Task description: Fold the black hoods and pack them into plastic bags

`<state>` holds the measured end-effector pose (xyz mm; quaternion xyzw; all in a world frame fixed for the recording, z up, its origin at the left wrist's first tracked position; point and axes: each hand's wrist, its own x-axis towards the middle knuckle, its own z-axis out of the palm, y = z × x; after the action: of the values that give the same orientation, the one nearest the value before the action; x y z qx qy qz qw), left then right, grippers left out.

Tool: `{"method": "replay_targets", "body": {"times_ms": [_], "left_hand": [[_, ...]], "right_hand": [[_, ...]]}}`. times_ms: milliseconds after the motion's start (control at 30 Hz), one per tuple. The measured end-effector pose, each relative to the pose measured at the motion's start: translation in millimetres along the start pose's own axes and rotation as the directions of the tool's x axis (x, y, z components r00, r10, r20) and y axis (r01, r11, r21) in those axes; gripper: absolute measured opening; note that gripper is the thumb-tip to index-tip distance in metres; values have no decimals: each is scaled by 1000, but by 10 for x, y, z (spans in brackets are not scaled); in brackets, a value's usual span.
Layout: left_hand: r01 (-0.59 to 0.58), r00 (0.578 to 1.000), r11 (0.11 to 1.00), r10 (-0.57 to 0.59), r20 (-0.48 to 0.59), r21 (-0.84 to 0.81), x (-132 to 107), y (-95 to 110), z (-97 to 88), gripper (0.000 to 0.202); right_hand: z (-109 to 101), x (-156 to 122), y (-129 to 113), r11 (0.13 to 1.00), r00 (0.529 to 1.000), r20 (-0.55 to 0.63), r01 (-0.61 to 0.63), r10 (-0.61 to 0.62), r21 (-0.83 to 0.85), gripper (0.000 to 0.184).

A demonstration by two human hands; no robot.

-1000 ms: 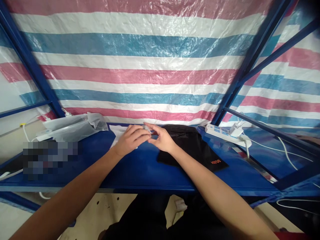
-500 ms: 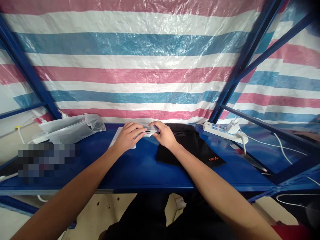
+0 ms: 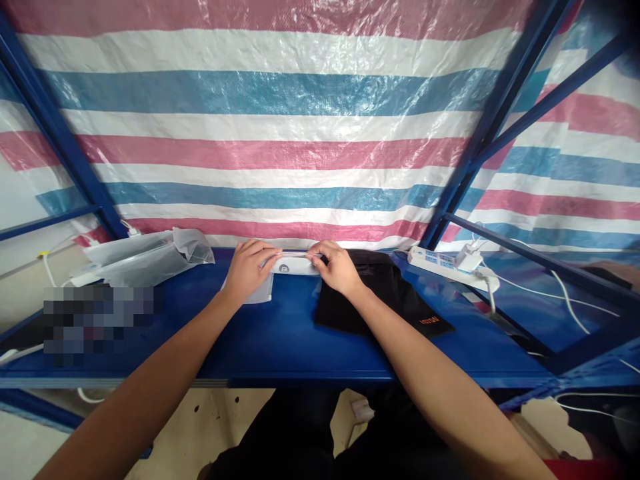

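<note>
A white, flat packet with a round dark logo (image 3: pixel 295 266) stretches between my two hands above the blue tabletop. My left hand (image 3: pixel 249 268) pinches its left end, and my right hand (image 3: pixel 336 267) grips the right end between thumb and fingers. Whether it is a bag or a thin box cannot be made out. Beneath my left hand lies a pale, translucent pouch (image 3: pixel 260 293), partly covered by the hand. A piece of black cloth with orange lettering (image 3: pixel 387 293) is spread under and beside my right wrist.
Crumpled translucent plastic bags (image 3: pixel 155 260) rest at the back left. A white power strip (image 3: pixel 453 269) with plugs and cables sits at the back right. Blue metal posts (image 3: pixel 463 160) frame the blue table (image 3: pixel 295 347), with a striped tarp (image 3: pixel 270 127) behind.
The packet has turned so its logo face shows, and my hands have moved slightly apart to its two ends. The view has shifted a little.
</note>
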<state>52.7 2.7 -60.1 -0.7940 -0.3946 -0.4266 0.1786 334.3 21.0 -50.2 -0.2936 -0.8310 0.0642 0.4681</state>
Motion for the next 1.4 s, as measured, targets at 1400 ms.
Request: {"method": "replay_targets", "body": {"times_ms": [1400], "left_hand": [[82,967,939,-155,-201,-333,-20,155,-32,64]], "right_hand": [[64,-44,-263,919,964,264,133,-34,-371,36]]}}
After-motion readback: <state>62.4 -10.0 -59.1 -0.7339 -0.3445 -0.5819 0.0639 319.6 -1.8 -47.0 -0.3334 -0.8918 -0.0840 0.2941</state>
